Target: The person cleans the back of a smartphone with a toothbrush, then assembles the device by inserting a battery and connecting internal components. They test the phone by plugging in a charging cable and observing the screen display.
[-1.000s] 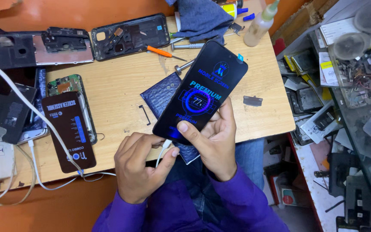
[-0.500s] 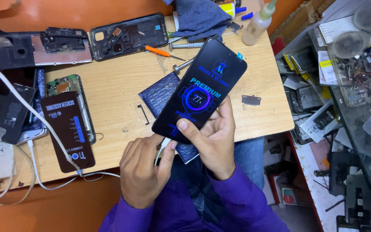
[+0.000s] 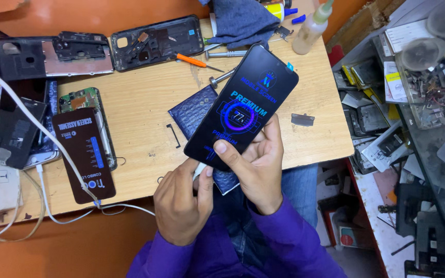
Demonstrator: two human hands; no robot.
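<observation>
My right hand grips a black phone screen with a printed blue and purple film, tilted up over the wooden table, thumb pressed on its lower front. My left hand pinches a white cable plug at the screen's bottom edge. The white cable runs left across the table. A dark blue padded pouch lies under the screen.
A brown flat package rests over a green circuit-board phone. Two opened phone frames lie at the back, with an orange screwdriver, a blue cloth and a squeeze bottle. Parts-filled shelves stand at right.
My hands and the screen stay almost still; the left hand shifts slightly at the plug under the screen's bottom edge.
</observation>
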